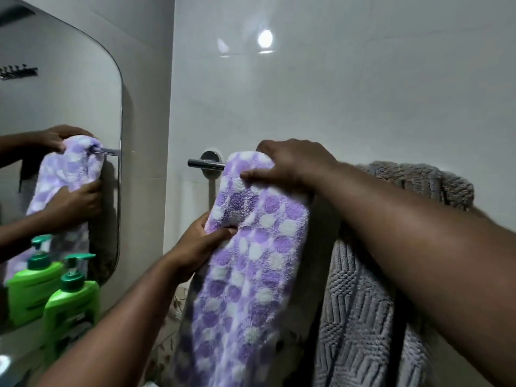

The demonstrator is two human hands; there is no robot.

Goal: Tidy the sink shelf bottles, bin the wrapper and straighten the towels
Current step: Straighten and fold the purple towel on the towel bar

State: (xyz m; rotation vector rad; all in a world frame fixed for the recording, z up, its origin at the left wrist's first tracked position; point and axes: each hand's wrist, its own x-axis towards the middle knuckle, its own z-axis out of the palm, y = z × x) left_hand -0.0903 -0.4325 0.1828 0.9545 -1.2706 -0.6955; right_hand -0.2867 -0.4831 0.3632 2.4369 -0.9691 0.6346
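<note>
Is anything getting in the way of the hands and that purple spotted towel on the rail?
Nothing visible does. Both hands already grip the purple-and-white spotted fluffy towel: the right hand at the chrome rail, the left hand lower on its edge. The grey ribbed towel hangs alongside.

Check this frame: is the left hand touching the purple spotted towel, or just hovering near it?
Touching. The head view shows the left hand pinching the edge of the purple spotted towel, thumb pressed across its front and fingers tucked behind.
</note>
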